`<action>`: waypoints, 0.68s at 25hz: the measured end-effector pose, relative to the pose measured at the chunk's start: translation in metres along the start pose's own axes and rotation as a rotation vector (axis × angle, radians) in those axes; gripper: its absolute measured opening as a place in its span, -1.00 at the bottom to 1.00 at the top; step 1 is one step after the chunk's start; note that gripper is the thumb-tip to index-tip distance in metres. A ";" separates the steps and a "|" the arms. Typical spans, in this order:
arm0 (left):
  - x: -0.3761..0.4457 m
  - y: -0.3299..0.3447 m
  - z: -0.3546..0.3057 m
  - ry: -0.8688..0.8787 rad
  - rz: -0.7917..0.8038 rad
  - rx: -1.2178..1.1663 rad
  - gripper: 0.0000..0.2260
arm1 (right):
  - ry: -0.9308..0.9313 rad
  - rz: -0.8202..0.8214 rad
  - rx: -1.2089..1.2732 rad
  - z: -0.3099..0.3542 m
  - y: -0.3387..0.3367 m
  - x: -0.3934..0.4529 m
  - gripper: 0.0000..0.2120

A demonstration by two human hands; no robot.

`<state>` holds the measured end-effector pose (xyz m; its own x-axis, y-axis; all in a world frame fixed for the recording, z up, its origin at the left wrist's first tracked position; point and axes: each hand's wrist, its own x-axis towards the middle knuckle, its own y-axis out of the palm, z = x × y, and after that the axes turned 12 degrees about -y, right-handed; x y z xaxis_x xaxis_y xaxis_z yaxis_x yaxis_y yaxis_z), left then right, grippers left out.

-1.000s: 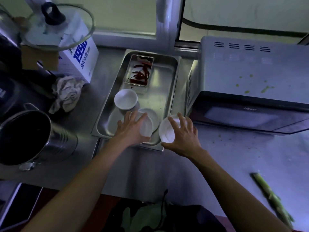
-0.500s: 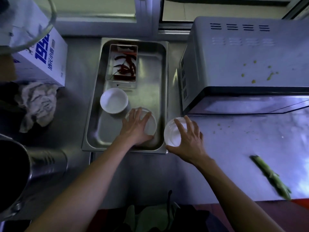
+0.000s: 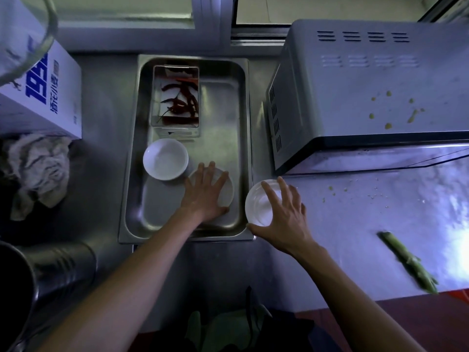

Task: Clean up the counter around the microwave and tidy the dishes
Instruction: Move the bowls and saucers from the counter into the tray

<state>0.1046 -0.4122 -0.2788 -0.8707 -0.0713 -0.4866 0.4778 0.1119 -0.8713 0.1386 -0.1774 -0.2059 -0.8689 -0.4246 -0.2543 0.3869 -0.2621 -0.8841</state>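
The steel surface (image 3: 368, 224) runs under everything, with pale crumbs scattered in front of the microwave (image 3: 375, 97) at my right. The microwave's long side runs left to right, its door facing me and its vent slots toward the window; yellow-green spatters dot its top, and I can read no brand on it from here. At my far left sits a white box (image 3: 48, 97) printed in blue with large digits that start "19", the rest cut off by a glass rim, and a column of Chinese characters too small for me to make out. A crumpled rag (image 3: 35, 171) lies just in front of that box.

Between box and microwave lies the steel tray (image 3: 132, 174), its long axis running away from me toward the window. At its far end a clear container (image 3: 176, 97) of dried red chillies lies the same way. Nearer me, a white bowl (image 3: 165, 158) stands upright in the tray. My left hand (image 3: 205, 194) lies flat, fingers spread and pointing away from me, pressing on a white dish (image 3: 225, 191) beside that bowl. My right hand (image 3: 281, 212) curls over a second white bowl (image 3: 258, 204), gripping its rim, at the tray's right edge. A green stalk (image 3: 408, 262) lies on the surface at my far right, slanting from upper left to lower right.
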 end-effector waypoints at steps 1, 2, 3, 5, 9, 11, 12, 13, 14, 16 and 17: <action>-0.001 0.000 0.000 0.007 -0.001 -0.003 -0.05 | -0.004 0.002 0.006 0.002 0.000 0.001 0.03; -0.002 0.000 0.001 0.013 -0.003 -0.006 -0.06 | -0.006 0.001 0.010 0.004 -0.001 0.003 0.03; -0.003 -0.001 0.003 0.017 -0.005 -0.010 -0.07 | -0.008 -0.003 0.009 0.005 -0.002 0.005 0.03; -0.009 -0.003 0.008 0.017 -0.025 -0.013 -0.12 | -0.017 -0.012 0.005 0.009 -0.003 0.010 0.03; -0.030 -0.005 0.026 0.016 -0.080 -0.051 -0.28 | -0.092 -0.035 -0.019 0.024 -0.006 0.024 0.04; -0.041 -0.007 0.038 -0.003 -0.079 -0.095 -0.32 | -0.139 -0.051 -0.030 0.036 -0.006 0.034 0.04; -0.047 -0.009 0.045 -0.021 -0.080 -0.120 -0.33 | -0.160 -0.045 -0.037 0.043 -0.004 0.040 0.04; -0.053 -0.010 0.052 -0.039 -0.091 -0.147 -0.35 | -0.180 -0.034 -0.045 0.051 -0.002 0.047 0.05; -0.059 -0.011 0.058 -0.053 -0.113 -0.177 -0.37 | -0.202 -0.022 -0.052 0.059 0.000 0.054 0.06; -0.070 -0.013 0.071 -0.081 -0.145 -0.234 -0.42 | -0.239 0.003 -0.059 0.074 0.009 0.070 0.06; -0.074 -0.012 0.078 -0.101 -0.139 -0.243 -0.44 | -0.248 0.020 -0.063 0.080 0.014 0.078 0.06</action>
<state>0.1720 -0.4855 -0.2373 -0.9042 -0.1992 -0.3778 0.3020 0.3274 -0.8953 0.1013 -0.2837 -0.2071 -0.7561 -0.6307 -0.1747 0.3761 -0.2003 -0.9047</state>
